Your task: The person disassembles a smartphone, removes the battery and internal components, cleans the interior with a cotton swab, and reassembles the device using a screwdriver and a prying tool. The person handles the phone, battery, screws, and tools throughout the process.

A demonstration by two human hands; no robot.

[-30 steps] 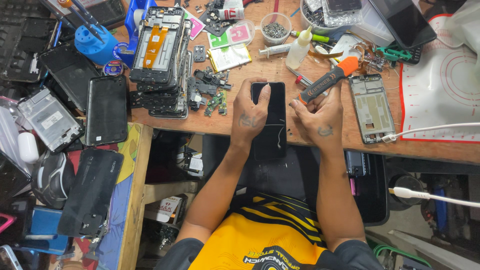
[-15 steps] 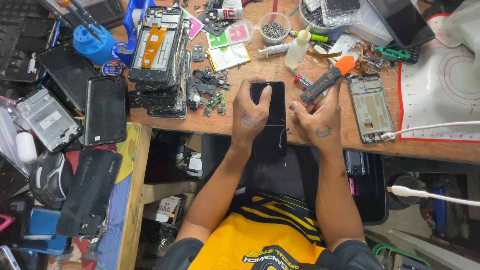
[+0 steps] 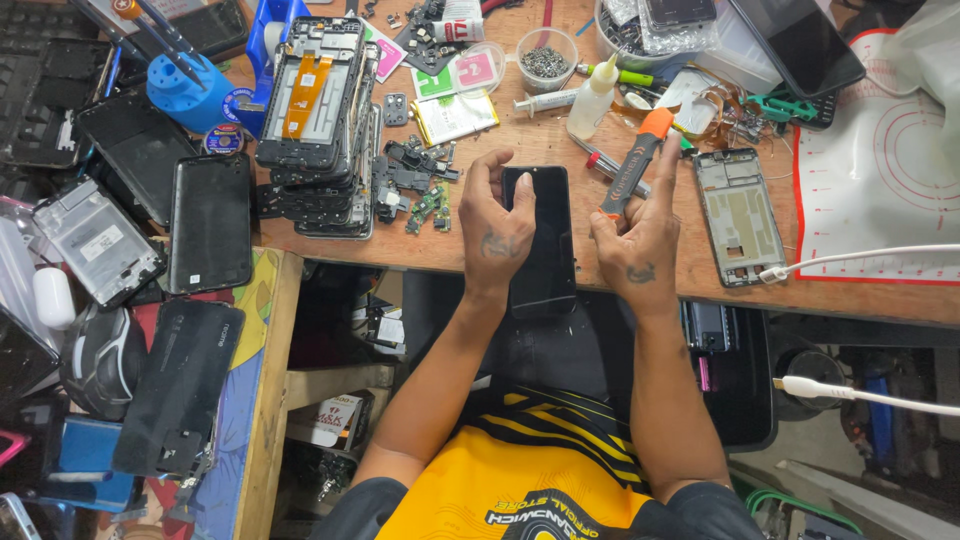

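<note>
A cluttered wooden workbench [image 3: 420,250] fills the top of the view. At its near edge the left hand [image 3: 497,232] grasps a black phone [image 3: 540,240]; the right hand [image 3: 640,245], at the phone's 3 o'clock, grips an orange-tipped tool [image 3: 632,165]. Stacked phone frames [image 3: 315,110] lie toward 10 o'clock, a white mat [image 3: 880,170] at 2 o'clock

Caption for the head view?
Left hand presses a black phone; right hand holds an orange-tipped tool over the cluttered workbench.

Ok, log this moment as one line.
left hand: on phone | right hand: holds orange-tipped tool | phone overhangs bench edge
</note>
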